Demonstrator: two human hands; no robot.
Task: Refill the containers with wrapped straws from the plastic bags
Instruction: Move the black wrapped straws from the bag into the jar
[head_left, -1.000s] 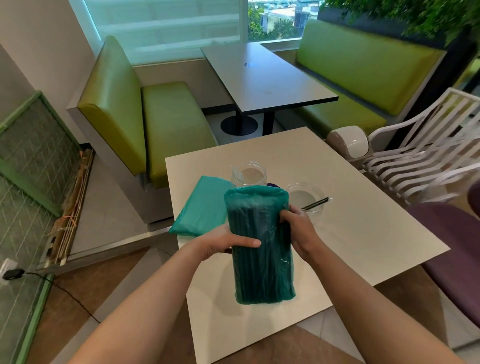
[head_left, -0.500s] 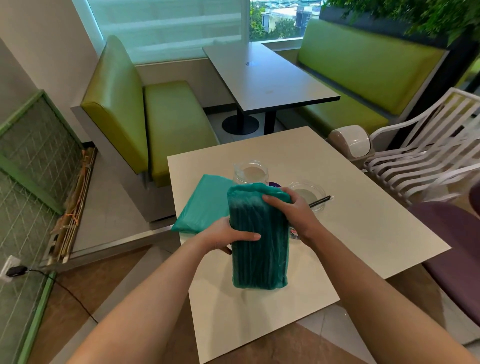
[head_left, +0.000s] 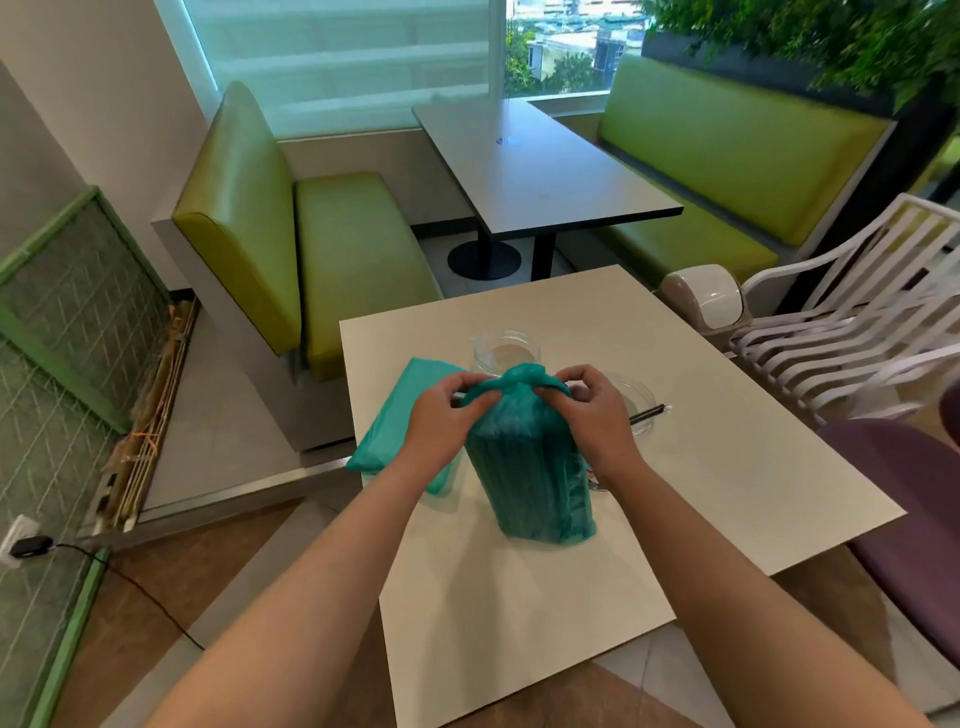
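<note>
A green plastic bag of dark straws (head_left: 535, 478) stands upright on the cream table (head_left: 727, 467). My left hand (head_left: 441, 415) and my right hand (head_left: 592, 410) both pinch its knotted top (head_left: 519, 382). A second green bag (head_left: 395, 426) lies flat to the left, partly behind my left hand. Behind the bags stand two clear glass containers: one (head_left: 506, 351) at the back, one (head_left: 636, 400) to the right with a single dark wrapped straw (head_left: 649, 413) resting across its rim.
A white slatted chair (head_left: 841, 332) and a small white swing-lid bin (head_left: 706, 299) stand right of the table. A purple seat (head_left: 914, 499) is at the near right. Green booth benches (head_left: 343, 260) and a dark table (head_left: 530, 171) lie beyond.
The bag has been set upright on the table. Both hands slid up from its sides to the knotted top.
</note>
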